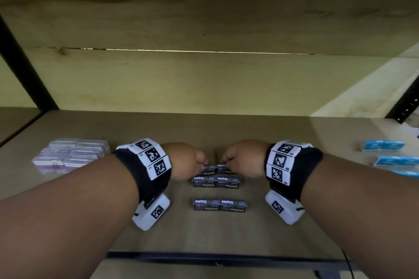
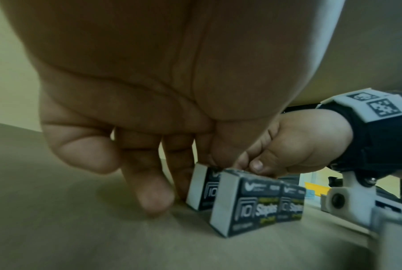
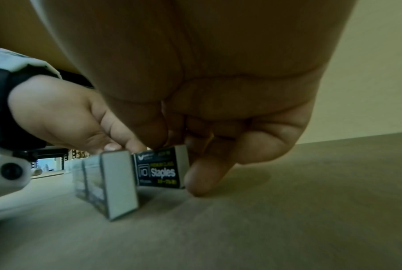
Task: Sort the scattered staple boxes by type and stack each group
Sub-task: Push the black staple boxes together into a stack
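Your far pair of black staple boxes point(image 1: 217, 169) sits mid-shelf, and both hands meet over it: your left hand point(image 1: 188, 161) curls its fingertips point(image 2: 184, 182) down against the pair's left end, while your right hand point(image 1: 243, 158) pinches the right box point(image 3: 159, 170) between thumb and fingers. Just nearer lie a second black pair point(image 1: 215, 182) and, a little apart, a third point(image 1: 219, 205). Clear purple-labelled boxes point(image 1: 70, 156) are grouped at the left; blue boxes point(image 1: 390, 156) lie well apart on the right of the wooden shelf point(image 1: 272, 233).
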